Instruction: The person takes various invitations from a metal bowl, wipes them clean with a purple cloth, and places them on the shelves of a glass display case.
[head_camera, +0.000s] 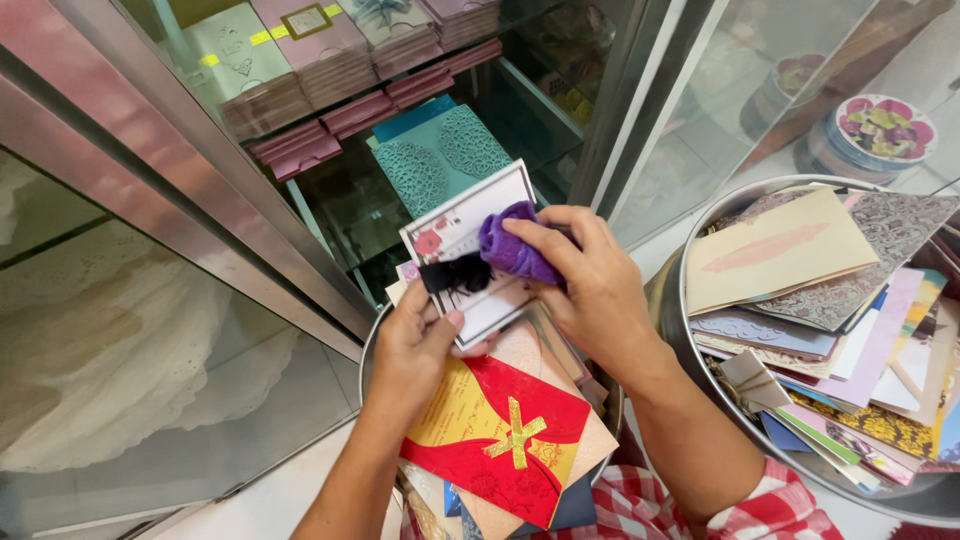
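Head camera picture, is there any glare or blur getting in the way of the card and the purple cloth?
Head view: the white card and purple cloth are sharp and evenly lit, as are the left hand and right hand; pale reflections wash over the glass cabinet door at left; straight frames bow slightly near the edges.

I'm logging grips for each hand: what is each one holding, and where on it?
Left hand pinches the white card by its lower edge. Right hand bunches a purple cloth against the card's face.

Glass display cabinet (440, 120) – metal frame (200, 190) – daylight
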